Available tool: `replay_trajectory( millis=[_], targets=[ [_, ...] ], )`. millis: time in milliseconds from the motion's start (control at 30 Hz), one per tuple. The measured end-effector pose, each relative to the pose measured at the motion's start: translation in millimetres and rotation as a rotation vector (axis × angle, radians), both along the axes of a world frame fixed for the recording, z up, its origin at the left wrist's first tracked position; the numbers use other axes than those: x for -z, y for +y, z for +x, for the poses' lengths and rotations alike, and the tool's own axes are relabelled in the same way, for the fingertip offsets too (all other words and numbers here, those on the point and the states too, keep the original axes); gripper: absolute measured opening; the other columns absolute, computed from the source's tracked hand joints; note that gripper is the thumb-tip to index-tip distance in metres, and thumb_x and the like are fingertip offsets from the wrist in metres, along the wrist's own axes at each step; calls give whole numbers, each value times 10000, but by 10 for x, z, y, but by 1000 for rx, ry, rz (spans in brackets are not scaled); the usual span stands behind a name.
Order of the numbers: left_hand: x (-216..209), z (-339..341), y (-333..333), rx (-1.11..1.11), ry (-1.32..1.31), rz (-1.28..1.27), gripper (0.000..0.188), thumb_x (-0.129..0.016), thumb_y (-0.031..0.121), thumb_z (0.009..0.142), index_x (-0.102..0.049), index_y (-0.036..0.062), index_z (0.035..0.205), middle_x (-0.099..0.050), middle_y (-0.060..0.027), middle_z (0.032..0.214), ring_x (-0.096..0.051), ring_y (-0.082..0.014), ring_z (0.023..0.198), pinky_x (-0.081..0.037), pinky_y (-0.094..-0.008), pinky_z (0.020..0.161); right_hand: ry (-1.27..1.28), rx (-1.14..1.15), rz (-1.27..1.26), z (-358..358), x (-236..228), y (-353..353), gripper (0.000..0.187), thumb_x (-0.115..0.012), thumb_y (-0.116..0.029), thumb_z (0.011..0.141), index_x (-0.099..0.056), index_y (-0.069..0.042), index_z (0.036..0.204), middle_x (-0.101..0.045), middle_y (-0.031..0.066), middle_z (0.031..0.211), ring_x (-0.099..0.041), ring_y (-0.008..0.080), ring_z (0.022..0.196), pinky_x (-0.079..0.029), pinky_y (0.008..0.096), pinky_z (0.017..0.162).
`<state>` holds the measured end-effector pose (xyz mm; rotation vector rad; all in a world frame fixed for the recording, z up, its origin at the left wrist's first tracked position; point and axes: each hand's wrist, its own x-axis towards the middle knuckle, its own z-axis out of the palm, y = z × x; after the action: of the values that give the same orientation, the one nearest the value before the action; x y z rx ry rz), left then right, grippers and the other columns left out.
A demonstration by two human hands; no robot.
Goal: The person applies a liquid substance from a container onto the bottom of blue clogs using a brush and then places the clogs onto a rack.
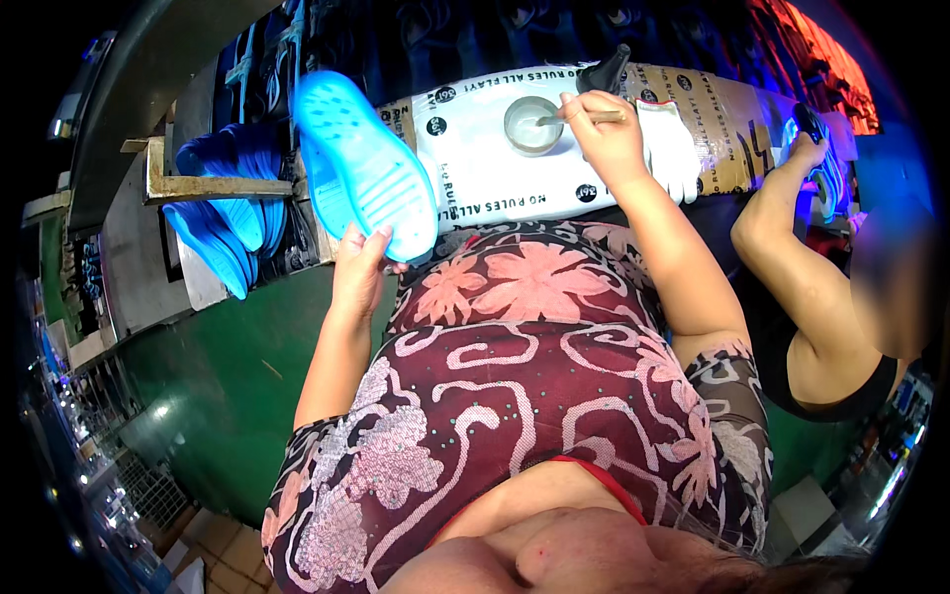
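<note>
My left hand (364,259) grips a bright blue shoe sole (381,178) by its near end, thumb on top. The sole is tilted up, with a patterned face toward me, and a second blue edge shows along its left side. In my right hand (606,144) is a thin brush (606,117), pinched between fingers and thumb. Its tip reaches into a small round bowl (508,125) of whitish liquid. The bowl stands on a white printed sheet (475,183) over the work surface.
Several blue soles (223,163) stand at the left behind a wooden bar (223,190). A dark bottle-like object (604,75) is beyond my right hand, and stacked white pieces (673,148) lie beside it. At the right, another person's hand (807,153) holds a blue shoe (829,183).
</note>
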<state>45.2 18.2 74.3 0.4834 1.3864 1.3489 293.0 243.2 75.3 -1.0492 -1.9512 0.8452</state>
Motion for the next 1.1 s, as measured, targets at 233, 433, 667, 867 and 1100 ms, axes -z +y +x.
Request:
replay_trajectory(
  millis=[233,433,667,867,1100],
  targets=[
    [-264,110,277,23,538,232,428,-597,100,831,-417,-29,1198,-598,-137,986,-622,-165,764,-525,-276,562,329,141,-300,108,-183,-102,328,-596,-317,887,-688,-24,772,-641,45,709,-555,114,664,-456,254,633],
    [-312,310,626,23,513,212,466,-591,80,815,-398,-51,1219,-587,-151,1042,-609,-185,889,-534,-289,684,571,0,-288,221,-472,-400,356,-506,-266,940,-648,30,802,-607,58,747,-513,107,656,-437,231,588],
    [-326,465,689,-39,843,429,430,-651,109,725,-493,-18,1104,-658,-161,867,-662,-237,779,-508,-323,717,239,-223,164,-32,-726,-712,254,-556,-134,882,-647,-17,676,-572,64,594,-524,177,579,-419,296,622],
    [-375,485,660,-15,956,480,439,-663,93,706,-494,-6,1099,-650,-165,833,-663,-275,733,-511,-337,672,150,-279,355,-192,-662,-726,234,-615,-157,827,-631,-64,613,-541,54,556,-508,230,558,-397,324,642],
    [-340,476,664,-65,959,497,429,-666,111,704,-501,-3,1084,-653,-160,844,-663,-281,736,-513,-340,673,137,-232,379,-140,-672,-709,244,-609,-148,833,-622,-65,604,-544,48,552,-500,229,545,-393,340,642]
  ],
)
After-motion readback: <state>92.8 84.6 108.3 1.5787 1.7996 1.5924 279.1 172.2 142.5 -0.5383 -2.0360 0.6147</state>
